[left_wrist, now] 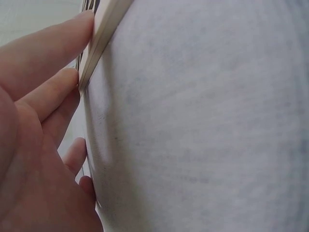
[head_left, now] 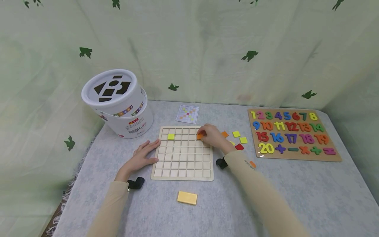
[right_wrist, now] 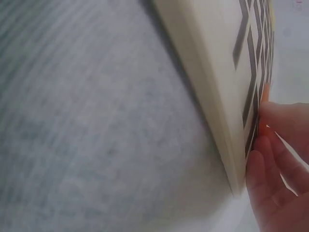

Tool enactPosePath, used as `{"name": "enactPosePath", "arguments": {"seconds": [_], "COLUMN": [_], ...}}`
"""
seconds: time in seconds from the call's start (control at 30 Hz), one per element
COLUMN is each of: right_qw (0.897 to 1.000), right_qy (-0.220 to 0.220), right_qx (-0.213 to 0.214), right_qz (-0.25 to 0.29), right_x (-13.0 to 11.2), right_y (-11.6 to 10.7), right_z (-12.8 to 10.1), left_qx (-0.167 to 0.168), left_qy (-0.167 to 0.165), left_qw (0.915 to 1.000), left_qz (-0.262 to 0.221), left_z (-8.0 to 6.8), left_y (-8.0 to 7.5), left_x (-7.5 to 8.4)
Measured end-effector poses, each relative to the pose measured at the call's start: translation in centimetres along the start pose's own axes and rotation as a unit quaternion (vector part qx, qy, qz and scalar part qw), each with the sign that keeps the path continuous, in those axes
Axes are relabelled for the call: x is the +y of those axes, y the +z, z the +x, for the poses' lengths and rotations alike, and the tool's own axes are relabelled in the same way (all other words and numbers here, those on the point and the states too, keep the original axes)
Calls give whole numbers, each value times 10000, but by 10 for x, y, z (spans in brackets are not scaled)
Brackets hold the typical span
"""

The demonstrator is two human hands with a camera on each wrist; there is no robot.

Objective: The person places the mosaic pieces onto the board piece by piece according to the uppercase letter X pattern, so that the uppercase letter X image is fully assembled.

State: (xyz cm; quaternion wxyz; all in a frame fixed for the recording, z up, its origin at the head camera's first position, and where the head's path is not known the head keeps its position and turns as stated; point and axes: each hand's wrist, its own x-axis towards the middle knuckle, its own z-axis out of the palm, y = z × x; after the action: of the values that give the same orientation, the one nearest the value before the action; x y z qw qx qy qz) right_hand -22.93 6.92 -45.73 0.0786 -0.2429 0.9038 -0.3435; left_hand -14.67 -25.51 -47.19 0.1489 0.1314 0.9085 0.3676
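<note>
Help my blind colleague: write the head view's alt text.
A person's right hand pinches an orange tile at the upper right of a gridded board bearing a yellow tile; the left hand touches the board's left edge.

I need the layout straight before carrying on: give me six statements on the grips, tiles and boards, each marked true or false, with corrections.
1. The right grip holds an orange tile near the far-right corner of the grid board. True.
2. A yellow tile lies on the grid board. True.
3. The left grip pinches the yellow tile. False: it touches the grid board's left edge.
4. The number puzzle lies left of the grid board. False: it lies to the right.
5. The pattern card lies beyond the grid board. True.
6. The pale yellow block sits on the grid board. False: it lies off its near side.
</note>
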Motion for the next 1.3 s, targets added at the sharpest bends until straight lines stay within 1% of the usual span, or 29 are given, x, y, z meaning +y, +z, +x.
{"name": "enactPosePath", "arguments": {"seconds": [0.13,0.2,0.27,0.37,0.47,0.6,0.67,0.8,0.93,1.03,1.17,1.3], "right_qw": [9994,9992,9993,9998,9990,9959,9948,9938,9948,9958,9951,9955], "right_qy": [227,267,276,215,299,540,551,569,684,795,958,929], "right_qx": [-162,-191,-167,-40,127,365,512,663,507,313,181,102], "right_qz": [-183,-247,-211,-18,305,636,692,689,565,335,130,132], "right_x": [-3,-2,-1,1,6,17,25,39,49,53,56,56], "right_y": [2,4,4,0,-9,-28,-36,-50,-59,-60,-57,-53], "right_z": [4,5,5,0,-11,-31,-41,-61,-79,-88,-94,-94], "left_qx": [15,20,26,7,-37,-65,-58,-46,-25,-31,-32,6], "left_qy": [-18,-22,-16,4,-13,-73,-74,-67,-19,-54,-109,-134], "left_qw": [10000,10000,10000,10000,10000,9999,10000,10000,10000,10000,9999,9998], "left_qz": [15,22,33,15,12,-24,-17,-31,-35,-59,-79,-122], "left_z": [0,0,0,1,1,1,1,0,0,-1,-1,-2], "left_y": [0,0,0,0,1,1,0,0,0,0,0,0], "left_x": [0,-1,-1,-1,-2,-3,-3,-2,-2,-2,-2,-2]}}
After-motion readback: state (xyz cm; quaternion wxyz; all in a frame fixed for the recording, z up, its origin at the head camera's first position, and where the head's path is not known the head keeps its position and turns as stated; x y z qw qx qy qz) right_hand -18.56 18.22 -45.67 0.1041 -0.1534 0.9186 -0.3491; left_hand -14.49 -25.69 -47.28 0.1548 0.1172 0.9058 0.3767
